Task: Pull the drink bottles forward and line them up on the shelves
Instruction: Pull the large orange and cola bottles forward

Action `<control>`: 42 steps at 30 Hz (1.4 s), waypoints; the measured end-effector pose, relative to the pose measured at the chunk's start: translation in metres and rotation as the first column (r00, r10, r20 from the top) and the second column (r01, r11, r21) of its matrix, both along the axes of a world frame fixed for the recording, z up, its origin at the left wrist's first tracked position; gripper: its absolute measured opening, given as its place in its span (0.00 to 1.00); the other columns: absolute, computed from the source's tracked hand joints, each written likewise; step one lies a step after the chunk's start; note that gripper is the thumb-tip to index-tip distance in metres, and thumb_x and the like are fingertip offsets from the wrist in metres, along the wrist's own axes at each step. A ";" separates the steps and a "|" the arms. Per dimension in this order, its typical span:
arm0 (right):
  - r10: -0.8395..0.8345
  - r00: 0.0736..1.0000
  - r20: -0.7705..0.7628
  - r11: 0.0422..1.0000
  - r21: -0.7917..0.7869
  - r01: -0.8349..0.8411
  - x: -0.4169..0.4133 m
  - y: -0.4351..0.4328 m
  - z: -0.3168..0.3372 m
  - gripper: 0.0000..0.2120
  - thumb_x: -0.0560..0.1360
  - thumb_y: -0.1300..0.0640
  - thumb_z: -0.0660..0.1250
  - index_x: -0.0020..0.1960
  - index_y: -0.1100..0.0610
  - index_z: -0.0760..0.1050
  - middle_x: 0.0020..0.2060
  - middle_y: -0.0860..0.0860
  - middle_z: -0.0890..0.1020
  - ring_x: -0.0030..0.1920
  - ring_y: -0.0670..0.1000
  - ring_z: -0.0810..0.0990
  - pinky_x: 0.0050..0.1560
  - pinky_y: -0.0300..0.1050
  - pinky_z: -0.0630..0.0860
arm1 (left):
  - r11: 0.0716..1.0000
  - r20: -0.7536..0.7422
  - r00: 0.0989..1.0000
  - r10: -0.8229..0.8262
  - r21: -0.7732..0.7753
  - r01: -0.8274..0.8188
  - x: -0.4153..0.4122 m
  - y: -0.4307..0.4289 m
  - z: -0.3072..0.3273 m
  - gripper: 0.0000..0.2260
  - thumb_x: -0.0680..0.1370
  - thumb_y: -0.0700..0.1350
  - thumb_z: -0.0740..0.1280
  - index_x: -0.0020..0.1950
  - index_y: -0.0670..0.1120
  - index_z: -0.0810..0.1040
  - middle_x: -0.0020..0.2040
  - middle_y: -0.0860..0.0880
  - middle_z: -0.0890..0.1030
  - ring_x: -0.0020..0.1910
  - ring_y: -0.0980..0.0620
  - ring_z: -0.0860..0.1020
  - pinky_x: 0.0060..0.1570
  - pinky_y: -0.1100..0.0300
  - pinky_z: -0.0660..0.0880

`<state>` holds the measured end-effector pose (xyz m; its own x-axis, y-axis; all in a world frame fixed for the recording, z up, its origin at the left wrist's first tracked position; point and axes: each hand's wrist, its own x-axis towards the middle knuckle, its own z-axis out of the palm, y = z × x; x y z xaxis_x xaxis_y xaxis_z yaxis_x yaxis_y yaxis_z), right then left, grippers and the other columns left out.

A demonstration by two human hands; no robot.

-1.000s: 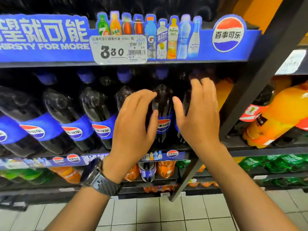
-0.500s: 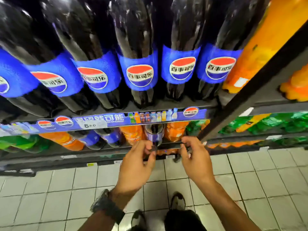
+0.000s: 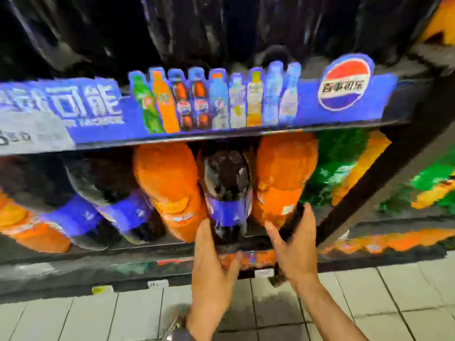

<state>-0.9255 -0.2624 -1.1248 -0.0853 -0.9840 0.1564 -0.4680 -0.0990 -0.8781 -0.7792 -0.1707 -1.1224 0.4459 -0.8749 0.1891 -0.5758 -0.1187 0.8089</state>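
Note:
The frame is motion-blurred. On the lower shelf (image 3: 172,244) a dark cola bottle (image 3: 227,183) with a blue label stands between two orange soda bottles (image 3: 170,188) (image 3: 283,173). My left hand (image 3: 211,264) reaches up with straight fingers, its fingertips at the cola bottle's base and beside the left orange bottle. My right hand (image 3: 294,244) is spread, thumb and fingers apart, at the base of the right orange bottle. Neither hand plainly grips anything. More cola bottles (image 3: 115,200) lean at the left.
A blue shelf strip (image 3: 221,104) with printed bottle pictures and a round logo runs above this shelf, with dark cola bottles over it. Green bottles (image 3: 337,168) stand to the right behind a black slanted upright (image 3: 369,193). Pale floor tiles (image 3: 98,318) lie below.
The view has dropped and closed in on the lower shelf. Both hands have moved from the upper cola row down and then up to the bottle bases on this shelf.

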 end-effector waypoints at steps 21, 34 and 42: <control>-0.008 0.999 -0.042 0.943 -0.332 -0.006 0.000 -0.056 -0.058 0.49 0.59 0.27 0.68 0.73 0.44 0.56 0.67 0.45 0.64 0.67 0.47 0.64 0.63 0.46 0.64 | 0.877 0.160 0.934 0.320 -0.423 -0.228 -0.018 -0.056 -0.056 0.44 0.64 0.44 0.79 0.75 0.48 0.59 0.70 0.49 0.65 0.68 0.51 0.63 0.62 0.57 0.64; 0.044 0.999 -0.020 0.950 -0.310 -0.048 -0.011 -0.045 -0.061 0.42 0.66 0.35 0.69 0.74 0.40 0.52 0.69 0.44 0.67 0.68 0.47 0.66 0.65 0.51 0.69 | 0.887 0.230 0.935 0.270 -0.437 -0.148 -0.005 -0.056 -0.061 0.46 0.67 0.42 0.77 0.78 0.50 0.52 0.74 0.51 0.64 0.72 0.55 0.60 0.64 0.67 0.59; -0.004 1.000 -0.030 0.940 -0.342 -0.006 -0.006 -0.041 -0.058 0.46 0.64 0.38 0.70 0.76 0.46 0.52 0.68 0.49 0.63 0.67 0.48 0.65 0.63 0.46 0.67 | 0.872 0.188 0.935 0.300 -0.452 -0.188 -0.015 -0.068 -0.060 0.44 0.66 0.48 0.78 0.76 0.50 0.56 0.69 0.48 0.67 0.68 0.52 0.65 0.59 0.55 0.73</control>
